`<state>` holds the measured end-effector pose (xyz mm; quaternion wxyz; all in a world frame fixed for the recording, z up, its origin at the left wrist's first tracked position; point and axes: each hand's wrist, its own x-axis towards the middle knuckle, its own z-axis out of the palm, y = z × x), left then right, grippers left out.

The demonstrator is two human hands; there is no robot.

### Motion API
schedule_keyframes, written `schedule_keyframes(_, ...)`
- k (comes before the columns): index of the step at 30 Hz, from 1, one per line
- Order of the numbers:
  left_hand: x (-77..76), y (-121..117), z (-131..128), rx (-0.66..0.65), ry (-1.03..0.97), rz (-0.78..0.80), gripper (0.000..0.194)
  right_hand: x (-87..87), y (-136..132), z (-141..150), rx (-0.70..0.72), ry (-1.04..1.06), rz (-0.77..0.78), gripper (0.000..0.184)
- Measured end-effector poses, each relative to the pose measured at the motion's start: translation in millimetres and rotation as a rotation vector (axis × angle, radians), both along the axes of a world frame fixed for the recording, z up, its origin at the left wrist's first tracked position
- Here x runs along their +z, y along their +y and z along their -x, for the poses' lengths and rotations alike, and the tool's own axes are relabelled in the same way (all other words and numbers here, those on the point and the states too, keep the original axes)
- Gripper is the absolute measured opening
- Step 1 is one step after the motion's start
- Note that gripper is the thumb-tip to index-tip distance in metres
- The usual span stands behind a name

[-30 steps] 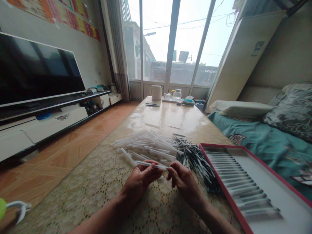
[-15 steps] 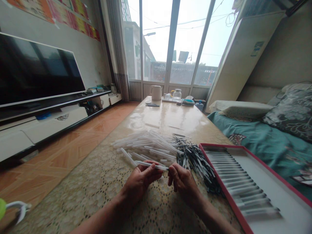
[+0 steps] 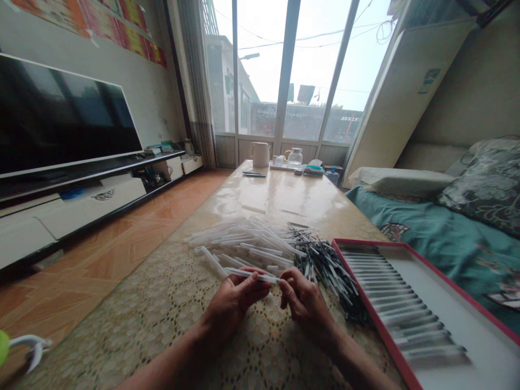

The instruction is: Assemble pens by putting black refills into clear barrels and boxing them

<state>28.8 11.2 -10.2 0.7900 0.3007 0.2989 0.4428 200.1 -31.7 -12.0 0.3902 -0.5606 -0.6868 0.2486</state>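
Between thumb and fingers, my left hand (image 3: 239, 295) grips a whitish pen barrel (image 3: 264, 277) that points to the right. The fingers of my right hand (image 3: 303, 298) are closed at the barrel's right end and cover its tip. I cannot make out whether a refill sits inside. Just beyond my hands lies a heap of translucent pen barrels (image 3: 247, 238). A pile of dark, thin pen refills (image 3: 331, 271) spreads to the right of it, beside my right hand.
A red-edged shallow box (image 3: 479, 303) on the right holds a row of pens (image 3: 390, 292). At the table's (image 3: 138, 319) far end stand a beige jug (image 3: 260, 155), a glass teapot (image 3: 295, 156) and a tissue pack (image 3: 313, 169). A teal-covered bed or sofa (image 3: 430, 222) flanks the right side.
My right hand's fingers have shifted slightly at the barrel's right end, and the dark tip seen there earlier is now covered. My left hand stays in place.
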Motion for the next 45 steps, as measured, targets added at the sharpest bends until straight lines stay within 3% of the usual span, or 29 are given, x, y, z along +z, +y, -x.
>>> schedule_keyframes(3,-0.8,0.8,-0.1,0.012,-0.005,0.001,0.018,2.7,-1.4,0.7,0.007,-0.002,-0.002,0.017)
schedule_keyframes(9,-2.6,1.1,0.0,-0.013,0.016,-0.022,0.017,0.2,-0.8,0.1,0.002,-0.047,0.013,0.034)
schedule_keyframes(15,-2.4,0.4,0.3,0.002,0.005,-0.019,0.016,2.0,-1.8,0.7,-0.001,-0.072,0.0,0.017)
schedule_keyframes(21,-3.1,0.6,0.3,-0.03,0.003,-0.037,0.015,-0.2,-2.7,0.8,-0.008,-0.102,0.017,0.032)
schedule_keyframes(27,-1.6,0.1,0.4,-0.016,0.006,-0.03,0.016,3.4,-2.5,1.7,0.006,-0.095,-0.01,0.019)
schedule_keyframes(33,-2.3,0.1,0.8,-0.028,0.007,-0.04,0.015,-1.2,-2.0,1.1,0.007,-0.087,0.0,0.031)
schedule_keyframes(37,-3.3,-0.6,0.9,-0.014,0.001,-0.037,0.015,-1.7,-2.1,0.7,-0.001,-0.091,0.001,0.028)
schedule_keyframes(45,-2.2,0.5,0.5,-0.035,-0.004,-0.057,0.018,1.3,-2.5,2.6,0.029,0.074,0.049,0.03)
